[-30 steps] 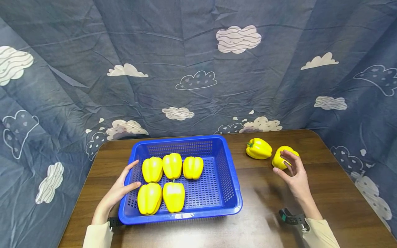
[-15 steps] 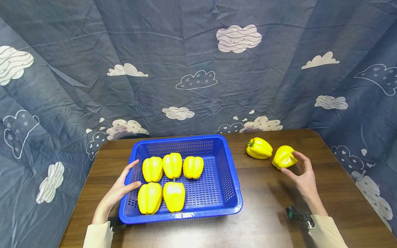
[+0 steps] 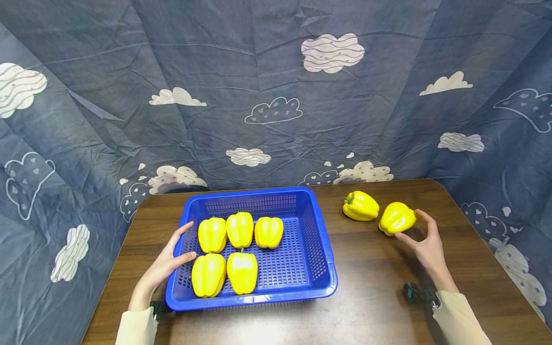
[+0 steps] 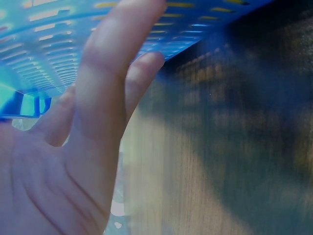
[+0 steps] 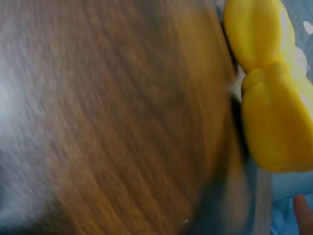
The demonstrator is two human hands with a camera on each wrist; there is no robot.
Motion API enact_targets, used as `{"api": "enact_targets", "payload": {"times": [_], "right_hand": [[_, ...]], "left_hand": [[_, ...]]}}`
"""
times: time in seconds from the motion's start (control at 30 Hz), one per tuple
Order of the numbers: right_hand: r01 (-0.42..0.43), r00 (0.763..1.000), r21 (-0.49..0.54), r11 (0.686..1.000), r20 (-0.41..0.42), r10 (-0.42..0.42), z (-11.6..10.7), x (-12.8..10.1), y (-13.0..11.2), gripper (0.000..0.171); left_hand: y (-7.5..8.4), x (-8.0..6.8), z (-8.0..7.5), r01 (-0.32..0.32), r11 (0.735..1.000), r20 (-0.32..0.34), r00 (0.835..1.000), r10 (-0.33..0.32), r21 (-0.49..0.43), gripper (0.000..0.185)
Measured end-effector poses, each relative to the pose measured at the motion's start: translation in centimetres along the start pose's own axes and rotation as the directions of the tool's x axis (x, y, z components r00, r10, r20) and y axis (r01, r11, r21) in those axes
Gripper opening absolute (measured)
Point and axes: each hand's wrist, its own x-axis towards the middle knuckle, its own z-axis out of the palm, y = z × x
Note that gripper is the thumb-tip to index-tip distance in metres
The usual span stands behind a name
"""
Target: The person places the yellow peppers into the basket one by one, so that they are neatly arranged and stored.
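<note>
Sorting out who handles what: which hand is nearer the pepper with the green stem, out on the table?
Right. The right hand sits just beside the neighbouring pepper, close to the stemmed pepper. The left hand rests on the basket's far side.

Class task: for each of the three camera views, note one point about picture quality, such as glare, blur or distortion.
Head view: sharp, with wide-angle bending at the edges and glare on the table in front of the basket. Left wrist view: out of focus, the left hand fills it. Right wrist view: smeared with blur; two peppers are only yellow blobs.
</note>
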Motion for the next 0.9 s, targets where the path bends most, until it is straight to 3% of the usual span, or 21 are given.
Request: {"api": "enact_targets", "payload": {"times": [0.4,0.57,0.9], "right_hand": [[0.042,0.998,-0.088,0.995,0.05,-0.037,0.1,1.2,1.0,0.091],[0.02,0.997,-0.099,0.995,0.075,-0.012,0.4,1.3,1.1,0.096],[0.02,0.998,-0.136,0.991,0.06,-0.012,1.1,1.7,1.6,0.1]], "left_hand": [[0.0,0.0,0.0,0.001,1.0,0.006,1.0,-0.001,-0.005,0.072],[0.0,0.0,0.1,-0.005,1.0,0.013,1.0,0.006,-0.007,0.072],[0.1,-0.1,0.1,-0.005,1.0,0.006,1.0,0.005,-0.003,0.072]]}}
